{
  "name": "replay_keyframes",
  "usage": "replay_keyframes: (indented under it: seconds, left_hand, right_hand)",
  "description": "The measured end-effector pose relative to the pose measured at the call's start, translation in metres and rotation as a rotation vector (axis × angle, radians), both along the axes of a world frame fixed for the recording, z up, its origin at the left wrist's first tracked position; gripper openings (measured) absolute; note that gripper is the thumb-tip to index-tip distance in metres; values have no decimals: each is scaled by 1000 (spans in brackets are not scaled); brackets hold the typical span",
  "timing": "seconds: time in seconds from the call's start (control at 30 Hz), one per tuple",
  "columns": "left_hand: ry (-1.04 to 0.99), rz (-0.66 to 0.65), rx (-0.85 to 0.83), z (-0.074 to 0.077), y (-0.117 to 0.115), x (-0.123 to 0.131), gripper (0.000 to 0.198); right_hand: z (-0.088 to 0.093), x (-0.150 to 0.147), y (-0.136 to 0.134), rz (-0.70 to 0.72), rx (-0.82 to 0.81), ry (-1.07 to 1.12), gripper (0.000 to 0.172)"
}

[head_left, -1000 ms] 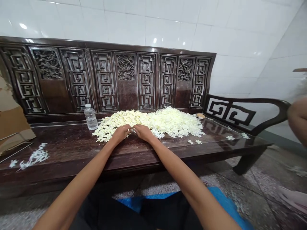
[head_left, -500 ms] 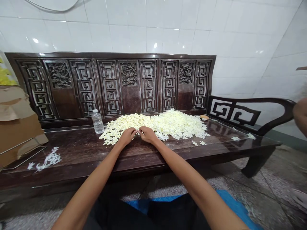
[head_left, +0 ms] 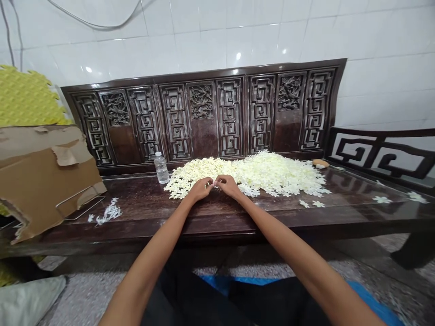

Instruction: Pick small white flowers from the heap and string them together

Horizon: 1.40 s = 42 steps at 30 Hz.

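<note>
A broad heap of pale yellow and white flower-shaped pieces (head_left: 282, 174) is spread over the dark wooden bench (head_left: 136, 192). At its front edge, my left hand (head_left: 201, 189) and my right hand (head_left: 228, 184) meet fingertip to fingertip. Both are closed in a pinch, with a tiny pale thing between them that is too small to name. A few loose pieces (head_left: 318, 204) lie to the right of the heap. On its left side stands a clear plastic bottle (head_left: 161, 169) with a white cap.
Thin white pieces (head_left: 109, 213) lie scattered on the bench's left. Behind them stand a torn cardboard box (head_left: 44, 172), a wire stand (head_left: 79, 199) and yellow foam mats (head_left: 29, 97). The carved backrest (head_left: 204, 140) runs along the rear; an orange-and-white object (head_left: 320, 163) sits far right.
The view has swung left, so the bench and heap appear further right and more of the box and mats shows. My hands stay together in a pinch by the heap.
</note>
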<state>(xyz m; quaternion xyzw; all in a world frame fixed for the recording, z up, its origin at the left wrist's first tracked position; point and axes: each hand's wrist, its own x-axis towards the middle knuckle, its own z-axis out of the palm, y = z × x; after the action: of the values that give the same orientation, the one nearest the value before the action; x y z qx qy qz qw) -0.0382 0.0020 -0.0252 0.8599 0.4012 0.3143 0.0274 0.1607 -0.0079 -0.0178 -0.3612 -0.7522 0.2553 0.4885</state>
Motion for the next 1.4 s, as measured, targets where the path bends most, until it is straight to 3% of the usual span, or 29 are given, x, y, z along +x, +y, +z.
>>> replay_keyframes:
  seconds: [0.3, 0.57, 0.77, 1.03, 1.23, 1.4]
  left_hand:
    - [215, 111, 28, 4, -14, 8, 21]
    - [323, 212, 49, 7, -17, 16, 24]
    - [296, 239, 35, 0, -16, 19, 27]
    - [58, 205, 16, -1, -11, 20, 25]
    - [-284, 106, -64, 5, -7, 17, 36]
    - [-490, -94, -296, 5, 0, 9, 55]
  right_hand:
    - [4, 10, 2, 154, -195, 52, 19]
    - [10, 13, -4, 193, -224, 58, 28]
    - [7, 15, -1, 217, -207, 41, 39]
    - [1, 17, 12, 179, -141, 44, 57]
    - [1, 20, 9, 62, 44, -7, 42]
    - [2, 12, -2, 106, 194, -176, 68]
